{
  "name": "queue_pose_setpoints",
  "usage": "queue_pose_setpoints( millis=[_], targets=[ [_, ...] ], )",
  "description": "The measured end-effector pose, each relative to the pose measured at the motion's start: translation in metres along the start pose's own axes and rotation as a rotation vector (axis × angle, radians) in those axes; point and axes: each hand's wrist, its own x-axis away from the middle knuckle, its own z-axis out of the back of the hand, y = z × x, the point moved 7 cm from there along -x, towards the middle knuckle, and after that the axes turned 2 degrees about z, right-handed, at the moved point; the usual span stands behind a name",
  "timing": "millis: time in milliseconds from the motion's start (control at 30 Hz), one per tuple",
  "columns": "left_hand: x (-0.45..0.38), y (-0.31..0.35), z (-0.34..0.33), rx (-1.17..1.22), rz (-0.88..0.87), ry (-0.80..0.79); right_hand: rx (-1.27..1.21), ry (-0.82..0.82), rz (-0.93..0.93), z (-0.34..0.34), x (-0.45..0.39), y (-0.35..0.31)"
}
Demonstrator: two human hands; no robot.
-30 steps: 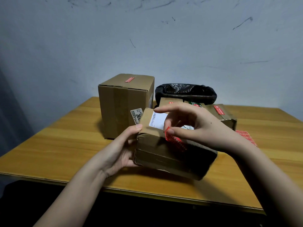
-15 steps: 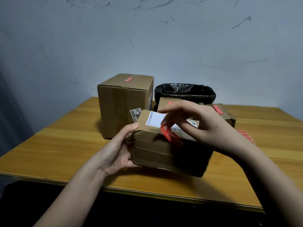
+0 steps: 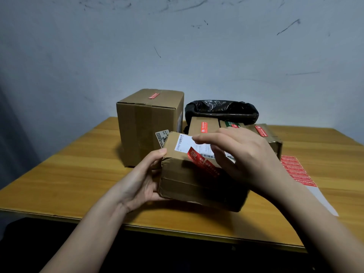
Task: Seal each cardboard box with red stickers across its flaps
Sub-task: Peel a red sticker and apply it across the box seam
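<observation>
Wooden table (image 3: 69, 174), cardboard boxes (image 3: 147, 127), sticker sheet (image 3: 297, 171), black bag (image 3: 220, 109)

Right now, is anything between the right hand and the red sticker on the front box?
Nothing visible. The right hand hovers over the red sticker, already stuck on the front box, which the left hand holds.
</observation>
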Motion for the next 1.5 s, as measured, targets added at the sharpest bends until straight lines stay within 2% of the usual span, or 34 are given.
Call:
queue_pose_setpoints(
  millis=[133,300,733,1233,1367,1500],
  targets=[
    [0.000,0.001,-0.002,0.000,-0.013,0.007,-0.239,-0.179,-0.319,-0.016,0.008,0.028],
    [0.000,0.003,-0.003,0.001,-0.018,0.010,-0.351,-0.344,-0.413,-0.028,0.009,0.032],
    [-0.003,0.001,0.002,-0.018,-0.021,0.014,-0.479,-0.332,-0.335,-0.028,0.006,0.029],
    [-0.004,0.000,0.004,-0.014,0.027,0.013,-0.524,-0.225,-0.257,-0.017,0.006,0.025],
    [-0.006,0.000,0.009,0.008,0.038,0.044,-0.568,-0.190,-0.226,-0.011,0.006,0.022],
    [-0.006,-0.002,0.016,-0.022,0.020,0.106,-0.673,-0.124,-0.284,0.000,0.004,0.026]
  ],
)
